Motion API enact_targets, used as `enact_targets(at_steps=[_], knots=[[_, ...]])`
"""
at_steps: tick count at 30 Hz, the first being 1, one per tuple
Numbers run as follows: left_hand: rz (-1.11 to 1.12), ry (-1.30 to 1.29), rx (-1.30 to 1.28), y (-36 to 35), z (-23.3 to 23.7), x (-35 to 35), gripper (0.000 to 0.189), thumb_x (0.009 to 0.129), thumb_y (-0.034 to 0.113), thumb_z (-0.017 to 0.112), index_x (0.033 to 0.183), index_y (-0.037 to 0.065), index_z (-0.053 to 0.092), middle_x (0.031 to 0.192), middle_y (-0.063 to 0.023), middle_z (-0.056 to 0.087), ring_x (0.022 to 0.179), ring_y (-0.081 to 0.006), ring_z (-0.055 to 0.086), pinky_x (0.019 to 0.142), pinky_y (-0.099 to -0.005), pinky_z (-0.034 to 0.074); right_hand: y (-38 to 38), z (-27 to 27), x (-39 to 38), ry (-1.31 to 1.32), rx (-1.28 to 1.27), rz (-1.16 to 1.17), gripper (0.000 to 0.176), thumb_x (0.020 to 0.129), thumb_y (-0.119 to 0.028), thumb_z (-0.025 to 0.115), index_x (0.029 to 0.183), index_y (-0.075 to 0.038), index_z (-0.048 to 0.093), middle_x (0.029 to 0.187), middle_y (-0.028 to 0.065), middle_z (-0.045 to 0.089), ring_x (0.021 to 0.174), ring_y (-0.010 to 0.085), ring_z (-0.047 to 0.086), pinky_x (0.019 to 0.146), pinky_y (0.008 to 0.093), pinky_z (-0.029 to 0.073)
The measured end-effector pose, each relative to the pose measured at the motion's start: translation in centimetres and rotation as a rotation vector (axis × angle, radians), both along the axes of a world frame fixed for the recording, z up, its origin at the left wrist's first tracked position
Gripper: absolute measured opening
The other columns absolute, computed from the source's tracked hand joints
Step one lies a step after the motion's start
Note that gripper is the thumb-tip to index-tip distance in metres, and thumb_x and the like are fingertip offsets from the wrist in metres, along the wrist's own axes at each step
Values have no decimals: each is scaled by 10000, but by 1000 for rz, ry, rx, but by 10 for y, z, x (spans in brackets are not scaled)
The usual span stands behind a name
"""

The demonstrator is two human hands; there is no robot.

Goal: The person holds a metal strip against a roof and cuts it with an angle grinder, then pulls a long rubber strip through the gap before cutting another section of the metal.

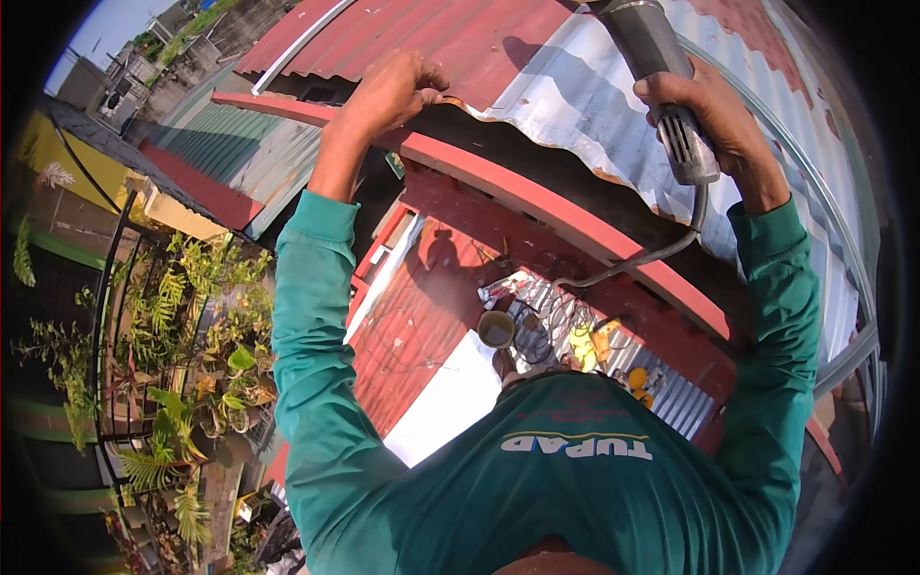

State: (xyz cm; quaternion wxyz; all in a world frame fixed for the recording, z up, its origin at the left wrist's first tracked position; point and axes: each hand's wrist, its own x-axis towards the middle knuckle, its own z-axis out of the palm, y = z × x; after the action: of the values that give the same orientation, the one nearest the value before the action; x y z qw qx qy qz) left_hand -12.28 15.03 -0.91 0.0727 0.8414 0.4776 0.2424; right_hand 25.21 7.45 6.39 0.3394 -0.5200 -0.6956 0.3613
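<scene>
My left hand [388, 96] is at the lower edge of the roof, fingers curled and thumb pressed in at the rim of a red corrugated roofing sheet [422, 48]. In my right hand [714, 120] is a dark corded power tool, by its slim vented body an angle grinder [682, 144]. Its front end runs out of view at the top, so the disc is hidden. The grinder is over a bare silvery corrugated sheet [575, 105] with a rusty, wavy edge. From its rear end a grey cord [661, 253] hangs down past the red beam.
A red beam [565, 225] runs below the sheet edge, with a dark gap between. Lower down lie a red roof [412, 331], a white panel [446, 398], a bucket [495, 330] and cluttered cords. Potted plants [172, 412] and a dark railing are at left. Metal strips [843, 249] curve along the right.
</scene>
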Motion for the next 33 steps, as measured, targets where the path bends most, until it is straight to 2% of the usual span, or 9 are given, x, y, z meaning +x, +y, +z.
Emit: enact_targets(at_steps=[2,6,9,13,15,17,24,28,33], knots=[[0,89,174,-2,1,2,141,880,147,753,999,75,776,923,-123,746,913,-348,690,811,-490,520,0,0,6,19,-22,30,653,736,-412,790,1175,1,538,898,102,613,695,129,665,606,253,585],[76,257,403,-9,-8,8,192,909,145,725,1058,24,742,951,-102,664,968,-317,623,813,-450,465,-13,-4,5,101,31,-85,628,723,-430,794,1113,15,584,829,91,644,638,125,650,571,261,547],[130,172,726,-7,-27,13,124,897,137,712,1007,77,716,920,-78,595,927,-276,570,754,-432,394,-16,-9,12,151,-18,-140,617,718,-395,796,1120,14,570,856,86,619,667,132,644,586,269,544],[304,32,940,-25,-19,10,107,898,110,699,985,49,692,899,-81,587,888,-276,566,746,-423,409,-28,-14,11,152,-65,-165,599,721,-380,789,1115,7,559,863,70,584,670,132,623,574,274,522],[374,-255,1105,-14,-2,-13,92,871,78,689,960,58,680,872,-85,558,846,-273,538,731,-424,384,-18,-7,8,152,-79,-153,597,721,-375,789,1118,7,560,863,68,584,670,133,623,582,275,521],[412,-315,1189,-25,23,-39,76,889,41,661,959,14,667,867,-97,564,793,-258,552,704,-401,427,-18,-5,8,150,-95,-152,595,721,-369,789,1121,7,560,864,67,585,669,135,622,590,276,519],[875,-1029,1009,-55,41,-150,249,908,141,678,902,-102,627,873,-129,646,741,-210,594,692,-367,489,-24,-2,-5,133,-92,-130,571,713,-335,795,1109,9,572,849,59,595,684,138,621,625,285,509],[907,-931,1078,-66,28,-126,257,906,163,687,881,-88,638,862,-121,662,737,-205,596,703,-358,490,-16,5,-20,44,-74,-62,563,708,-320,800,1116,1,582,845,60,603,700,135,617,651,290,502],[865,-920,897,-94,14,-86,193,907,150,697,874,-37,661,825,-64,606,725,-169,564,683,-329,480,16,7,-67,-75,28,97,639,700,-377,785,1175,-11,563,873,63,589,681,133,600,626,272,516]])
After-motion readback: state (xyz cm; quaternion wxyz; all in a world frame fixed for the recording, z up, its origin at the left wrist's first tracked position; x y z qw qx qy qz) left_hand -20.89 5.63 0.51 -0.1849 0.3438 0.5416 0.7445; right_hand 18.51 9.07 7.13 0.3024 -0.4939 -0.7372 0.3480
